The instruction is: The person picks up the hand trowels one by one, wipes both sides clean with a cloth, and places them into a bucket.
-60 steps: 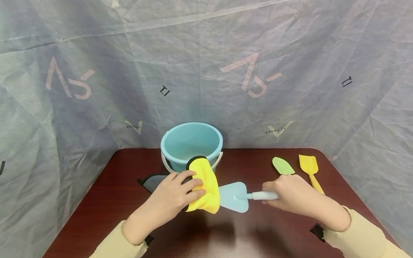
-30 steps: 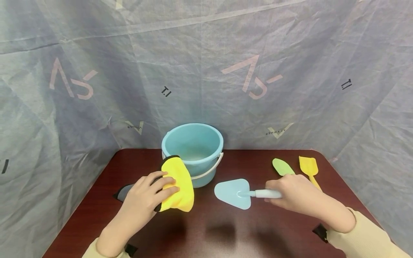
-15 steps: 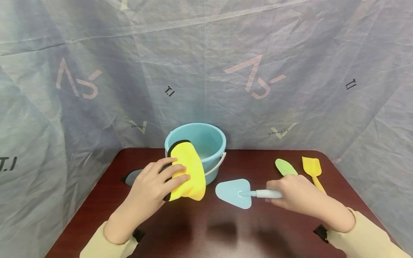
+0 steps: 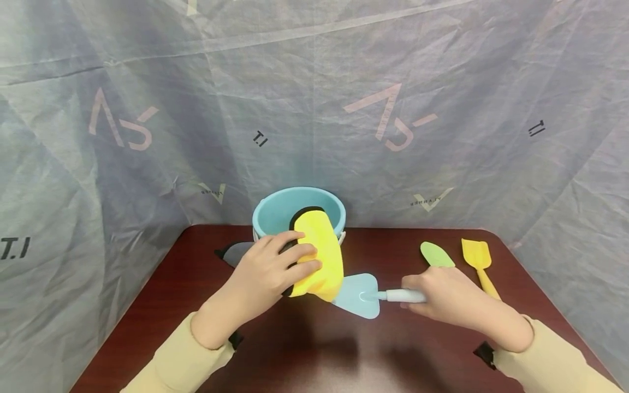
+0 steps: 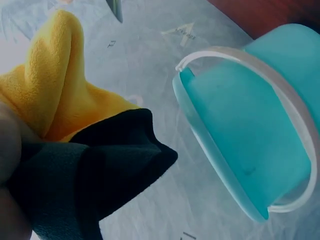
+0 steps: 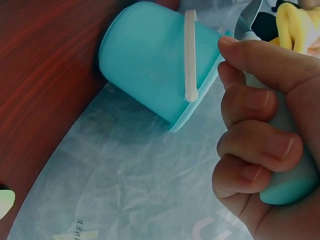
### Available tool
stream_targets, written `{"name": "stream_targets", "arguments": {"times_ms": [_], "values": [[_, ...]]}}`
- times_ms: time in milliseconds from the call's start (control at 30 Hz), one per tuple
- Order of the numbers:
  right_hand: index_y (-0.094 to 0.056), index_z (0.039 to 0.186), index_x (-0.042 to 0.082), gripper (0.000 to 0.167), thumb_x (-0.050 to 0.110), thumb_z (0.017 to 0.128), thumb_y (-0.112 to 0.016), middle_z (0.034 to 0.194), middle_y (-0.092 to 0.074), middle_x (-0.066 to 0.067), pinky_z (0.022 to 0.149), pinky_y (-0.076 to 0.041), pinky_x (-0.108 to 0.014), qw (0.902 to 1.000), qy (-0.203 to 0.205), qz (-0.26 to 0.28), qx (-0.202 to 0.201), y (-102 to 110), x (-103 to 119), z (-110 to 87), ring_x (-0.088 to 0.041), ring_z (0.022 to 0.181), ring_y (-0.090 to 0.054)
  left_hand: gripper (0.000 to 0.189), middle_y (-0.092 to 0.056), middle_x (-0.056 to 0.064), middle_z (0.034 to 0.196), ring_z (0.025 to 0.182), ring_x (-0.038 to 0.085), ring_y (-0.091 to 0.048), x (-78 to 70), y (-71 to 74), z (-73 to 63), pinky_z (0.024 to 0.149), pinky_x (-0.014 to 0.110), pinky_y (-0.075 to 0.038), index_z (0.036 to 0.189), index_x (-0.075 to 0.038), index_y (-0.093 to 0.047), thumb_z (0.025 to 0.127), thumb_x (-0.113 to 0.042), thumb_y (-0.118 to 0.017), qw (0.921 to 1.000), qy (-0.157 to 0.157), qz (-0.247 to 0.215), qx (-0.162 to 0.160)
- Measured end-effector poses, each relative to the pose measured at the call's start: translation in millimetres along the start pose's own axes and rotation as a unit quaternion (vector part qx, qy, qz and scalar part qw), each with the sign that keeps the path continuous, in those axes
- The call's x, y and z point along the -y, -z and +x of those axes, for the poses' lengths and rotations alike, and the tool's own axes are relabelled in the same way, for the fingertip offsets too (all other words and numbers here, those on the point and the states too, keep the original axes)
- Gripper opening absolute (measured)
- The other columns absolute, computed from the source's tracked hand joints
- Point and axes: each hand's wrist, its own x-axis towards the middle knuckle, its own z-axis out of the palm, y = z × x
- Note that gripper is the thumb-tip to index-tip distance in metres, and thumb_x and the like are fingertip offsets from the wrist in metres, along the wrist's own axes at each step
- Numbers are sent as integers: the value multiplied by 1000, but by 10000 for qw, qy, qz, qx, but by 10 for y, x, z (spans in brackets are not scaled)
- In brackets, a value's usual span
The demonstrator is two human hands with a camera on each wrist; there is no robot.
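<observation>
My left hand (image 4: 270,267) grips a folded cloth (image 4: 321,251), bright yellow on one face and dark grey with black edging on the other. In the head view the cloth overlaps the tip of a light blue trowel (image 4: 361,295). My right hand (image 4: 442,292) wraps its fingers round the trowel's pale handle (image 6: 280,120), holding it above the table with the blade to the left. Behind the cloth stands a light blue bucket (image 4: 275,210) with a white handle (image 5: 295,110); its near side is partly hidden by the cloth and left hand.
A yellow toy shovel (image 4: 476,255) lies at the right of the dark red table (image 4: 162,305). Beside it is a green blade-shaped piece (image 4: 435,255), partly hidden behind my right hand. A grey printed sheet (image 4: 304,109) hangs behind and around the table.
The cloth in my left hand moved left off the trowel blade, then back right and up, overlapping the blade tip again. My right hand and the trowel stay nearly still.
</observation>
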Motion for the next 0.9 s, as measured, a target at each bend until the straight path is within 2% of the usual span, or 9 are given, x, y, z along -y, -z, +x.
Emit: {"name": "stream_targets", "arguments": {"times_ms": [233, 467, 767, 900], "values": [[-50, 65, 28, 31, 21, 67, -80, 52, -34, 19, 43, -26, -21, 10000, -45, -44, 28, -9, -4, 42, 0, 48, -28, 20, -64, -4, 102, 106, 25, -58, -47, -146, 138, 67, 31, -46, 97, -21, -68, 79, -11, -71, 9993, -190, 102, 298], [-48, 63, 28, 33, 21, 67, -80, 51, -30, 19, 42, -23, -20, 10000, 0, -41, 39, -25, 21, 75, 0, 47, -25, 18, -64, -6, 99, 104, 22, -59, -113, -305, 236, 66, 29, -45, 94, -21, -68, 82, -9, -66, 9987, -418, 122, 258], [-48, 63, 28, 32, 19, 67, -78, 51, -29, 18, 41, -23, -20, 9999, 14, -35, 95, -21, 53, 122, -1, 47, -25, 25, -62, -7, 99, 104, 22, -58, -195, -412, 242, 68, 29, -44, 93, -23, -68, 81, -3, -59, 9970, -623, 232, 390], [-46, 62, 28, 33, 18, 66, -78, 51, -28, 18, 42, -22, -20, 9999, 60, -62, 111, -32, 56, 128, -1, 47, -24, 24, -62, -6, 100, 104, 23, -58, -213, -451, 213, 69, 29, -45, 94, -23, -68, 80, -5, -61, 9965, -658, 255, 443]]}}
